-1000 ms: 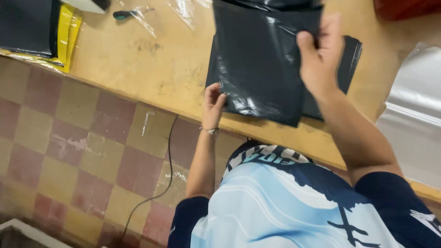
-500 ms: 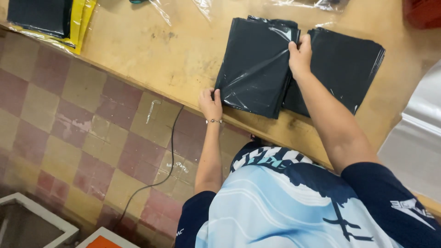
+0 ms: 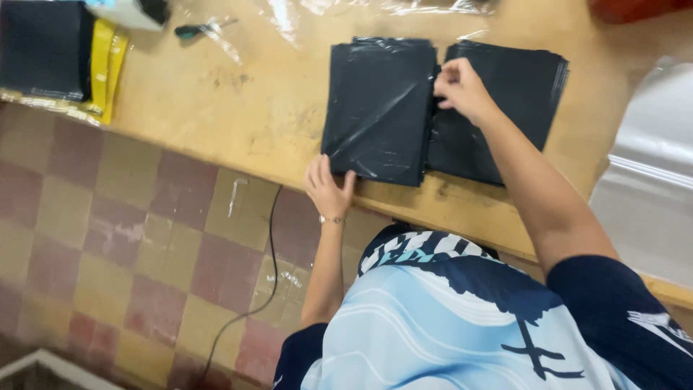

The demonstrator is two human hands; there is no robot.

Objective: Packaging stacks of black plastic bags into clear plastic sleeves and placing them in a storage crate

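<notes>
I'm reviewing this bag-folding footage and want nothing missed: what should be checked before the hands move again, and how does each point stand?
1. Left hand on the near left corner of the folded black plastic bag: ok.
2. Right hand pinching at the seam between that bag and the black bag stack: ok.
3. Folded bag lying flat on the wooden table: ok, though wrinkled.
4. Bag's near edge inside the table edge: ok, but close.
5. Scissors lying apart from both hands: ok.
6. How many sheets the right hand grips: cannot tell.
</notes>
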